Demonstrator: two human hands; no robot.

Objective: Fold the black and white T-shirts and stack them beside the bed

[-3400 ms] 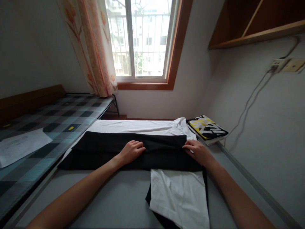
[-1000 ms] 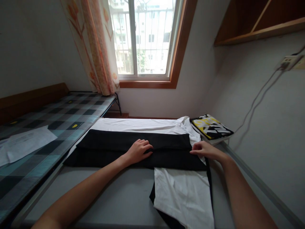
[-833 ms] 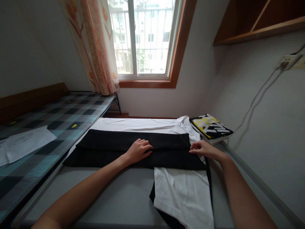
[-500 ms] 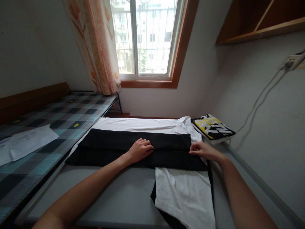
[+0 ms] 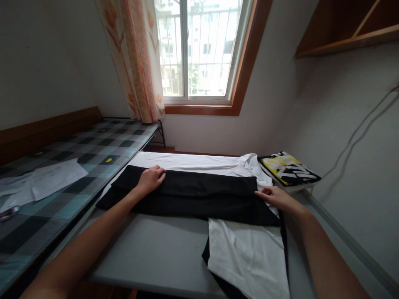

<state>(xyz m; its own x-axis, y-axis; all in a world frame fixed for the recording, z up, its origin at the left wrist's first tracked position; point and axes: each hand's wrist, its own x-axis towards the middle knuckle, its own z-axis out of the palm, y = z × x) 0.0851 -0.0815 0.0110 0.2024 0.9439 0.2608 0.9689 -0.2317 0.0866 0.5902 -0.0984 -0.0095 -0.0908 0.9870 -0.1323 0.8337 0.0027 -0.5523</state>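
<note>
One shirt [image 5: 193, 203] lies across the worktop [image 5: 146, 249], from near its left edge almost to its right, with a long black band folded over white cloth that runs along the far edge. Its white flap [image 5: 246, 253], black showing beneath, lies toward the near edge, right of the middle.

The left hand [image 5: 151, 179] rests on the band near its left end, fingers loosely curled at the far fold; whether they grip any cloth cannot be told. The right hand [image 5: 276, 196] is at the band's right end, thumb and fingertips brought together, seemingly on a pinch of black cloth.

The step in hand looks like straightening this fold. The next move would call for a light, even hold at both ends, so the layers shift together, without dragging the flap.

At the far right corner sits a folded cloth [image 5: 289, 169] in black, yellow and white, just beside the shirt. Past the worktop's left edge is a checked mattress [image 5: 127, 137] bearing papers [image 5: 59, 178]; beyond the far edge, a window [image 5: 204, 54] and a curtain [image 5: 140, 62].
</note>
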